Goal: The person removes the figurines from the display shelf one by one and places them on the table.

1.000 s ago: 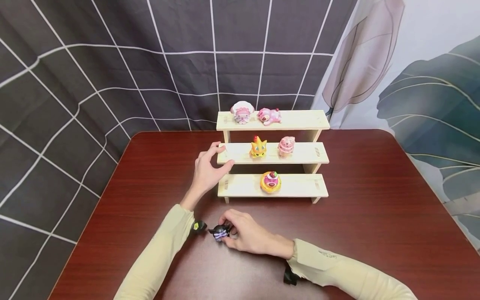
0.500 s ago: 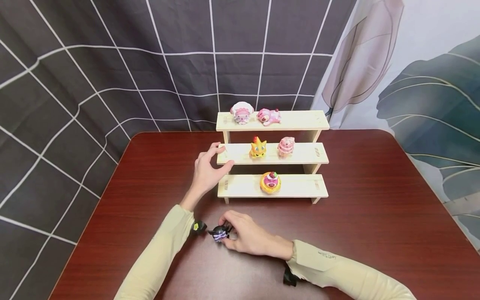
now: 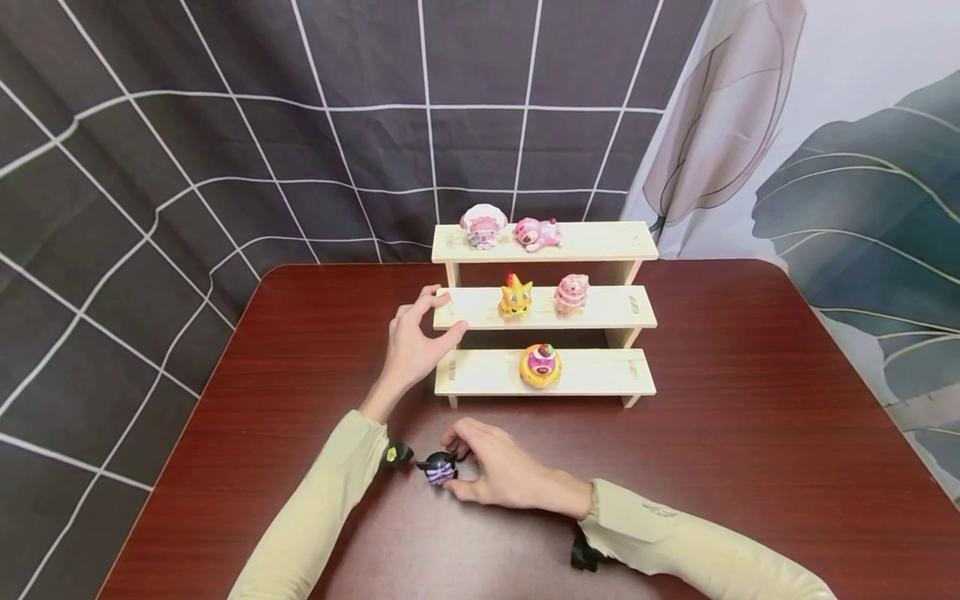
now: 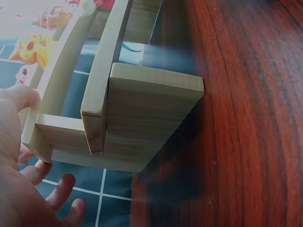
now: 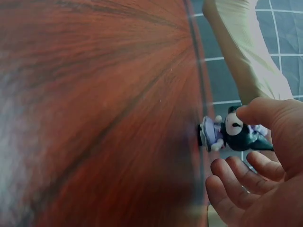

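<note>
A small figurine (image 3: 438, 468) with a black eared head and lilac dress stands upright on the table; its pale face shows in the right wrist view. My right hand (image 3: 501, 468) is just to its right, with thumb and fingers spread apart around it. My left hand (image 3: 417, 337) holds the left end of the middle board of a three-tier wooden display stand (image 3: 611, 307), thumb at the front edge and forefinger at the back. On that board sit a yellow figurine (image 3: 516, 297) and a pink one (image 3: 572, 294), right of the hand.
Up on the top board are a white-and-pink figurine (image 3: 483, 227) and a lying pink bear figurine (image 3: 537, 234). A round yellow-and-pink figurine (image 3: 541, 366) occupies the bottom board. The dark red table (image 3: 735, 417) meets a grey checked curtain (image 3: 480, 142) behind.
My right hand's fingers have loosened from the black-headed figurine and drawn slightly right, leaving it standing on the table. The left hand stays on the stand.
</note>
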`<state>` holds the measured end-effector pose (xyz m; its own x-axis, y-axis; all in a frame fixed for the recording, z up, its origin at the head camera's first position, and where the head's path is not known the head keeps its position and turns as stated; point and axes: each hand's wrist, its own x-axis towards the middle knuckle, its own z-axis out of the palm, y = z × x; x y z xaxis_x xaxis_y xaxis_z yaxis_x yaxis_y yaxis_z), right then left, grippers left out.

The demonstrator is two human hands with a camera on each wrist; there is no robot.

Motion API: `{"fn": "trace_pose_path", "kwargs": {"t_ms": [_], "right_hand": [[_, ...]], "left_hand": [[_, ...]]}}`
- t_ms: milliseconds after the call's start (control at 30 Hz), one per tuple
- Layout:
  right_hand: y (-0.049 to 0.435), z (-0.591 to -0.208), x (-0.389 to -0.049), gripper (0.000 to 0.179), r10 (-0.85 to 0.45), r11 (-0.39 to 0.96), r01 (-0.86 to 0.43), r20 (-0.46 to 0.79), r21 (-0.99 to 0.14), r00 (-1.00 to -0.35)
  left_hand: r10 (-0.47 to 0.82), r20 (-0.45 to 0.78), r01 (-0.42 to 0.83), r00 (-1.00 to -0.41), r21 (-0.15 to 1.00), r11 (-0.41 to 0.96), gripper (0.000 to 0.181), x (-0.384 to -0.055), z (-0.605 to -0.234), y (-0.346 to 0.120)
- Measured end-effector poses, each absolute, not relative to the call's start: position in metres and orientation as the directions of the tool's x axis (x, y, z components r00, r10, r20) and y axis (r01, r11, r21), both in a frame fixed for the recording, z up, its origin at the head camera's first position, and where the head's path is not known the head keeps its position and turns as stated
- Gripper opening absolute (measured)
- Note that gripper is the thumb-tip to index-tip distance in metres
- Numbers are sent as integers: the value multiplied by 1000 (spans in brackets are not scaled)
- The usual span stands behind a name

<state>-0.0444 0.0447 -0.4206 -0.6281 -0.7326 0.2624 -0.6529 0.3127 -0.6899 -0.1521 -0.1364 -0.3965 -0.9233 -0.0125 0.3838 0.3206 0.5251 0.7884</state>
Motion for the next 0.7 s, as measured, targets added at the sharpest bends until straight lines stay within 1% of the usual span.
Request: {"fn": "trace_pose_path", "kwargs": {"t_ms": [167,333,533,700], "right_hand": [[54,-417,-47,47,-738,320,-640,240,-698,-631],[64,-408,-50,47,-719,288,-642,282,-711,-635],[79,-395,-59,40,-687,202,-659,375,-725,-623],[94,-368,-67,33,-669,175,-655,400,-735,-627]], "left_hand": [[-11,380,317,-925,788,528,49,-152,-396,-136],[-10,380,318,-925,788,528,49,-151,-396,-137],[-6,377,318,-926,789,526,49,-150,-395,-137],[-4,375,318,-927,792,521,48,-151,-395,-137]]}}
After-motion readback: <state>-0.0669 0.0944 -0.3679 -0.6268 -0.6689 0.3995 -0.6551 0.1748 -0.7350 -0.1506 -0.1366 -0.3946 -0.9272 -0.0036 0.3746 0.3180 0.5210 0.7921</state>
